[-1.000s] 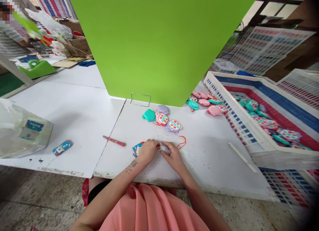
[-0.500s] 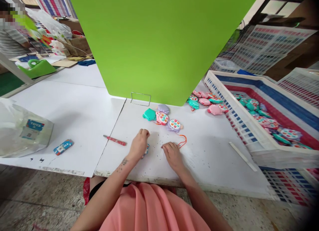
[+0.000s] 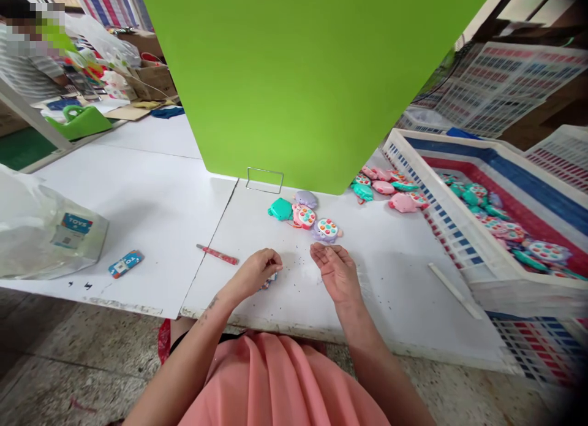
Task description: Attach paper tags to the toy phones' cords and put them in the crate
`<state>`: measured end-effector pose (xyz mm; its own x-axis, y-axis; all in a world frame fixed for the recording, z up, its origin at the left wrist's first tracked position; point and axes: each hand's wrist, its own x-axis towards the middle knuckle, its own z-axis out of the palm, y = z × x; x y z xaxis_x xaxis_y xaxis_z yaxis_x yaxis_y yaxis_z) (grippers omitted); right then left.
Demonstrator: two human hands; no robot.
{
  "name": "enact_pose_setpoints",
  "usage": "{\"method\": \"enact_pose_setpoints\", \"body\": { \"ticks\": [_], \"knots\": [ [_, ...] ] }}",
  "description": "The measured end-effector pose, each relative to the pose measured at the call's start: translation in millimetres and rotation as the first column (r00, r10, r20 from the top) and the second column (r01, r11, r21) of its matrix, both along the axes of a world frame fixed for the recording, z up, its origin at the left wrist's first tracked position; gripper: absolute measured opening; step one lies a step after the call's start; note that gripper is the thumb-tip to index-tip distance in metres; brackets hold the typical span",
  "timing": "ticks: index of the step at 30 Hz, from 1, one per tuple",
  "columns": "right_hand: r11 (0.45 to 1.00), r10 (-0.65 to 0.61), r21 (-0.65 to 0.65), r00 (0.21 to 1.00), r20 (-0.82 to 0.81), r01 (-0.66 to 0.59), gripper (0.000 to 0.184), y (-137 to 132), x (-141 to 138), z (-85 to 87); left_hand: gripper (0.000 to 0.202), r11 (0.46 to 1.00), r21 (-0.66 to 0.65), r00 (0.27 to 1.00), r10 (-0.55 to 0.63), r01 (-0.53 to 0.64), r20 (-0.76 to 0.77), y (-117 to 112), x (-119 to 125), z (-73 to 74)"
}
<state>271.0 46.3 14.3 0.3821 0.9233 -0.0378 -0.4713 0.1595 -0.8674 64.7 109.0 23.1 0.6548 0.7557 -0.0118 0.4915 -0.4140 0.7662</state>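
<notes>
My left hand point(image 3: 255, 271) sits near the table's front edge with its fingers curled over a small blue printed card point(image 3: 269, 282), of which only a corner shows. My right hand point(image 3: 337, 269) hovers just to the right, fingers loosely apart and nothing visible in it. A little beyond its fingertips lies a purple toy phone with coloured buttons point(image 3: 327, 229), beside a pink one point(image 3: 304, 217), a teal one point(image 3: 280, 209) and a lilac one point(image 3: 305, 198). Small dark specks dot the white table point(image 3: 395, 273) between my hands.
A tall green screen point(image 3: 303, 76) stands behind the toys. A white crate point(image 3: 459, 248) of toy phones is at the right, with more phones point(image 3: 390, 190) beside it. A red pen point(image 3: 218, 254), a blue card point(image 3: 125, 263) and a plastic bag point(image 3: 46, 236) lie left. A white stick point(image 3: 452, 281) lies right. A person works far left.
My hands, first together on a small whitish thing, parted and pressed flat. Now the right hand has lifted and turned towards the purple toy, hiding the orange cord; the left drew the card nearer.
</notes>
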Motion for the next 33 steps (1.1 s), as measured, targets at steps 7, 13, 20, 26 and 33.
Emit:
{"method": "enact_pose_setpoints", "body": {
  "ticks": [7, 13, 20, 26, 33],
  "knots": [
    [0.991, 0.110, -0.080, 0.993, 0.040, -0.106, 0.016, -6.5, -5.0, 3.2, 0.032, 0.982, 0.182, 0.891, 0.130, -0.054, -0.435, 7.0, -9.9, -24.0],
    [0.973, 0.221, -0.110, 0.960, 0.174, -0.204, 0.015, -12.5, -8.2, 6.3, 0.032, 0.976, 0.201, 0.888, 0.160, -0.079, -0.431, 6.1, -11.5, -27.8],
    [0.972, 0.228, -0.085, 0.962, 0.153, -0.217, 0.014, -15.1, -6.5, 9.3, 0.018, 0.981, 0.123, 0.941, 0.182, -0.152, -0.287, 5.1, -17.4, -24.9],
    [0.965, 0.258, -0.110, 0.946, 0.196, -0.240, 0.012, -15.8, -7.5, 7.7, 0.017, 0.945, -0.160, 0.959, 0.284, -0.284, -0.024, 7.3, -25.3, -21.3],
    [0.948, 0.319, -0.067, 0.912, 0.258, -0.312, 0.011, -16.8, -11.3, 13.0, 0.034, 0.762, -0.615, 0.873, 0.425, -0.201, 0.240, -2.8, -12.6, -3.0]
  ]
}}
